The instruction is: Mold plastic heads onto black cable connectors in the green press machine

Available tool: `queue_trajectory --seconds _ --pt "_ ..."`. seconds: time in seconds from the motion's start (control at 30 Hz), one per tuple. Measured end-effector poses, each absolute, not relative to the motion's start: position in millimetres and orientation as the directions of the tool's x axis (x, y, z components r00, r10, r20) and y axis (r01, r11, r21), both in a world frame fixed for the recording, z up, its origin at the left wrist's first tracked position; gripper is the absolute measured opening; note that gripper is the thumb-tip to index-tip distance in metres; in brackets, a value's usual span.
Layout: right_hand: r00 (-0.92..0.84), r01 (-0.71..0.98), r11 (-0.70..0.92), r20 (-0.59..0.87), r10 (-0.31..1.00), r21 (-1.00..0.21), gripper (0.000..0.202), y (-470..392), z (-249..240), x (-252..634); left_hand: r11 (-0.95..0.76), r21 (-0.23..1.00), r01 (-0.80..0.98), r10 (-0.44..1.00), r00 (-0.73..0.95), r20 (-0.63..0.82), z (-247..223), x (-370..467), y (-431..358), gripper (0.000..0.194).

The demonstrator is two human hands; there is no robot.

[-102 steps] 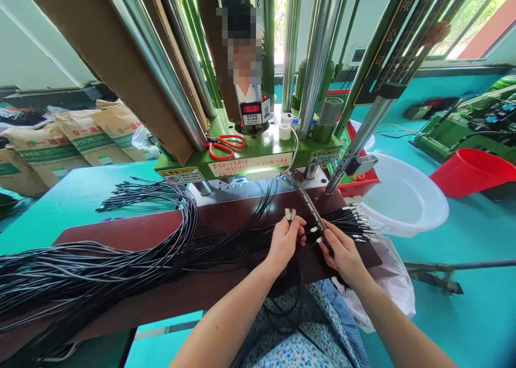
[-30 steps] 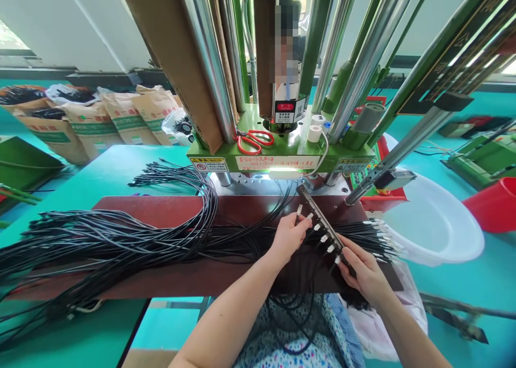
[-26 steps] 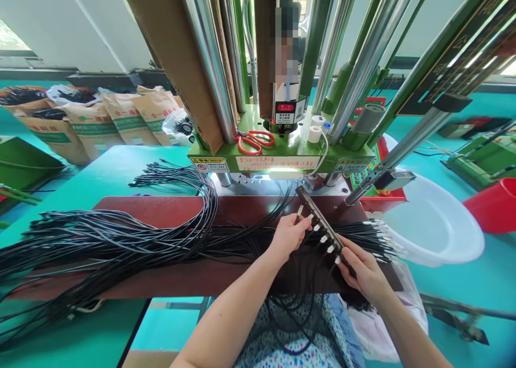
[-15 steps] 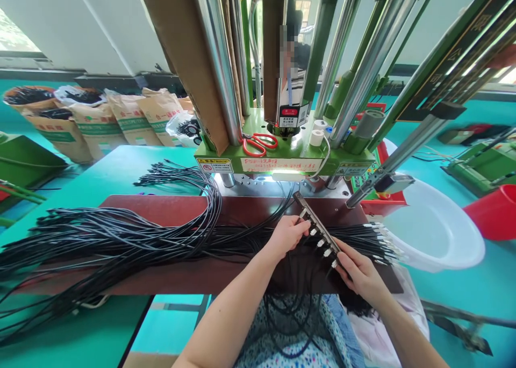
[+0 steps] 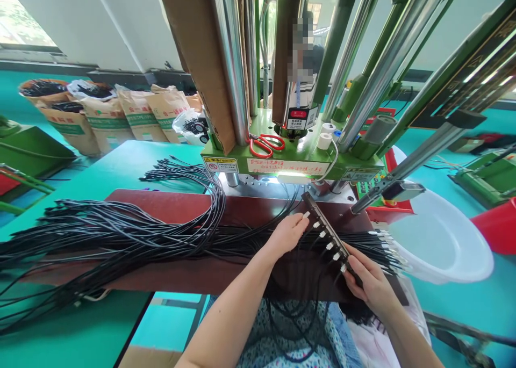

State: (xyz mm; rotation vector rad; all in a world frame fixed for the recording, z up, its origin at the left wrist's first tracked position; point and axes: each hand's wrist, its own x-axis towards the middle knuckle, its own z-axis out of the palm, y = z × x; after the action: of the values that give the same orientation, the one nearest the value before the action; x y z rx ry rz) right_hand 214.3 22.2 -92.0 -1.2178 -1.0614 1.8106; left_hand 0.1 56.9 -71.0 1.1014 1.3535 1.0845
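Note:
My left hand is closed in a pinch on a cable, whose white connector sticks up past the fingertips. That connector is just left of a dark metal bar, apart from it. My right hand grips the bar's lower end, thumb on top, and holds it slanted above the brown board. Several white connectors sit in a row along the bar's left edge. Their black cables loop down over my lap.
Bundles of black cables lie across the brown board. Ahead stands a green press with red-handled scissors on it. A white basin is at the right, and paper sacks stand at the back left.
My left hand has drawn slightly away from the bar, and a white connector now shows at its fingertips. My right hand still holds the bar. The whole view has shifted a little.

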Motion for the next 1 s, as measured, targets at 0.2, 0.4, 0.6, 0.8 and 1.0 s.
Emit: queue_trajectory --seconds 0.2,0.4,0.6,0.8,1.0 --pt "-0.306 -0.043 -0.432 -0.400 0.864 -0.901 0.061 23 -88 213 0.217 0.973 0.084 0.961 0.156 -0.228 -64 -6 54 0.042" --pt "-0.298 -0.043 -0.436 -0.405 0.865 -0.899 0.059 23 -87 212 0.311 0.950 0.000 0.928 0.215 -0.304 -58 -11 55 0.042" --pt "-0.301 -0.045 -0.438 -0.406 0.863 -0.898 0.063 22 -86 211 0.290 0.957 -0.010 0.925 0.257 -0.278 -58 -13 55 0.041" --pt "-0.248 -0.061 -0.453 -0.426 0.870 -0.890 0.064 19 -79 208 0.270 0.963 -0.004 0.932 0.251 -0.260 -62 -13 55 0.038" --pt "-0.231 -0.022 -0.413 -0.397 0.888 -0.911 0.058 17 -79 207 0.265 0.964 0.011 0.931 0.257 -0.259 -64 -12 57 0.040"
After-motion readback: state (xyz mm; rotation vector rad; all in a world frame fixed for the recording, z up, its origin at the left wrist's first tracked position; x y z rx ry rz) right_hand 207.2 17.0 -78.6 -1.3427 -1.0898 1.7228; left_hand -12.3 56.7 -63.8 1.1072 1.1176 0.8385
